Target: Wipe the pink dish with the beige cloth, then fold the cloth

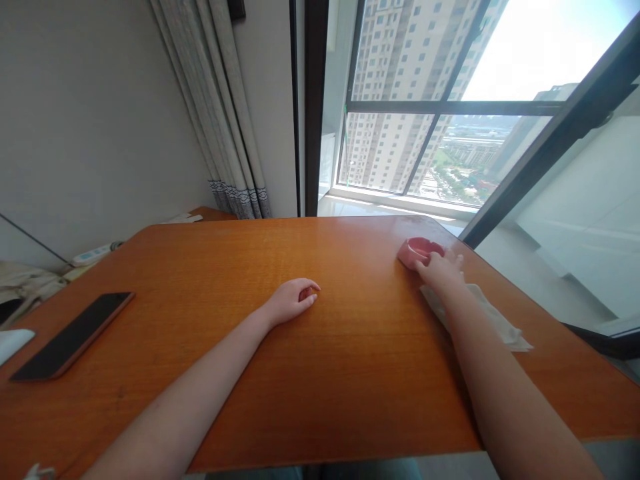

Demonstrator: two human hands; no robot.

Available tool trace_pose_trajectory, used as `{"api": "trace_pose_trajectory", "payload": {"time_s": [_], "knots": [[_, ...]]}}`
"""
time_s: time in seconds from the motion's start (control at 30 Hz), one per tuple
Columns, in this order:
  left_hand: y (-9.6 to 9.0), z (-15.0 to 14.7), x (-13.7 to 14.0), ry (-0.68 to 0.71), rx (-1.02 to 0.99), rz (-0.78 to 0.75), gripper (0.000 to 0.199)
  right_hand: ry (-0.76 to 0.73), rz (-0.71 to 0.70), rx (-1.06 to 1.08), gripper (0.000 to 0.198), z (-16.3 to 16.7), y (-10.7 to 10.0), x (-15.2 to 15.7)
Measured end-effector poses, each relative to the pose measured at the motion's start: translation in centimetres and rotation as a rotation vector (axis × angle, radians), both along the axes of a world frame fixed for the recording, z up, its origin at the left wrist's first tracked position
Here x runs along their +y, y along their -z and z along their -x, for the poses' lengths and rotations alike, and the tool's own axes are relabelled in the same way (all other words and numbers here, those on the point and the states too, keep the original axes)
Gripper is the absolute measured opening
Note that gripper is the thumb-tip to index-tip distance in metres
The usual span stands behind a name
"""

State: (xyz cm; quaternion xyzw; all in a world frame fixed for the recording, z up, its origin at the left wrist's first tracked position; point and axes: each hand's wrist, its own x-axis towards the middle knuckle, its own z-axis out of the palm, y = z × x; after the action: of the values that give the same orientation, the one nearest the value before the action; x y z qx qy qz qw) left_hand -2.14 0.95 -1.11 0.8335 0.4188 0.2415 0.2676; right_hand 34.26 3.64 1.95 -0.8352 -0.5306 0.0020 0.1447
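A pink ashtray [416, 249] with a notched rim is near the far right corner of the wooden table [320, 387]. My right hand [440, 270] is at its near right side, the thumb against the front and the fingers around the right end, partly hidden from view. Beneath my right wrist lies a crumpled pale cloth or tissue [500, 323], partly covered by the forearm. My left hand [291, 300] rests on the middle of the tabletop, fingers loosely curved and apart from the thumb, with nothing in it.
On the left of the table are a flat black slab with a reddish-brown edge [75, 337] and a white object [14, 341] cut off by the frame. A power strip [93, 255] is beyond the left edge. A curtain [220, 120] and large window [440, 107] stand behind.
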Motion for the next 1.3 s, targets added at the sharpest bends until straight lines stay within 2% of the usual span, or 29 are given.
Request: {"api": "trace_pose_trajectory", "payload": {"time_s": [0.07,0.2,0.4,0.53,0.67,0.77,0.83,0.9,0.97,1.03,1.13,1.23,1.3], "knots": [[0.0,0.0,0.0,0.003,0.009,-0.006,0.025,-0.041,-0.004,-0.01,0.051,-0.7,1.0,0.5],[-0.1,0.0,0.0,0.009,0.024,-0.01,0.024,-0.043,-0.12,-0.037,0.051,-1.0,2.1,1.2],[-0.1,-0.1,0.0,0.017,0.03,-0.014,0.024,-0.03,-0.19,0.128,0.046,-1.7,2.7,1.4],[-0.2,-0.1,-0.1,0.016,0.03,-0.016,0.023,-0.046,-0.262,0.147,0.038,-2.1,3.0,1.4],[-0.4,-0.2,-0.2,0.019,0.032,-0.031,0.022,-0.091,-0.336,0.171,0.034,-0.8,2.5,1.3],[-0.7,-0.3,-0.3,0.006,-0.005,-0.088,0.023,-0.221,-0.372,0.238,0.03,2.2,1.8,1.1],[-1.0,-0.3,-0.5,-0.039,-0.05,-0.196,0.027,-0.349,-0.411,0.307,0.028,5.2,1.6,0.6],[-1.3,-0.3,-0.8,-0.086,-0.057,-0.353,0.04,-0.48,-0.441,0.399,0.027,8.6,1.6,-0.1],[-1.7,-0.3,-1.0,-0.087,0.012,-0.5,0.053,-0.609,-0.416,0.52,0.025,11.7,1.8,-1.1],[-2.0,-0.4,-1.2,-0.045,0.118,-0.588,0.056,-0.72,-0.37,0.609,0.025,14.1,2.1,-2.2],[-2.1,-0.4,-1.1,-0.024,0.212,-0.615,0.043,-0.831,-0.313,0.67,0.023,16.0,2.7,-3.5],[-2.0,-0.4,-0.9,0.01,0.233,-0.602,0.023,-0.909,-0.303,0.645,0.022,16.3,3.0,-4.0],[-2.0,-0.4,-0.8,0.06,0.239,-0.585,0.02,-0.992,-0.305,0.594,0.021,16.1,3.0,-4.0]]}}
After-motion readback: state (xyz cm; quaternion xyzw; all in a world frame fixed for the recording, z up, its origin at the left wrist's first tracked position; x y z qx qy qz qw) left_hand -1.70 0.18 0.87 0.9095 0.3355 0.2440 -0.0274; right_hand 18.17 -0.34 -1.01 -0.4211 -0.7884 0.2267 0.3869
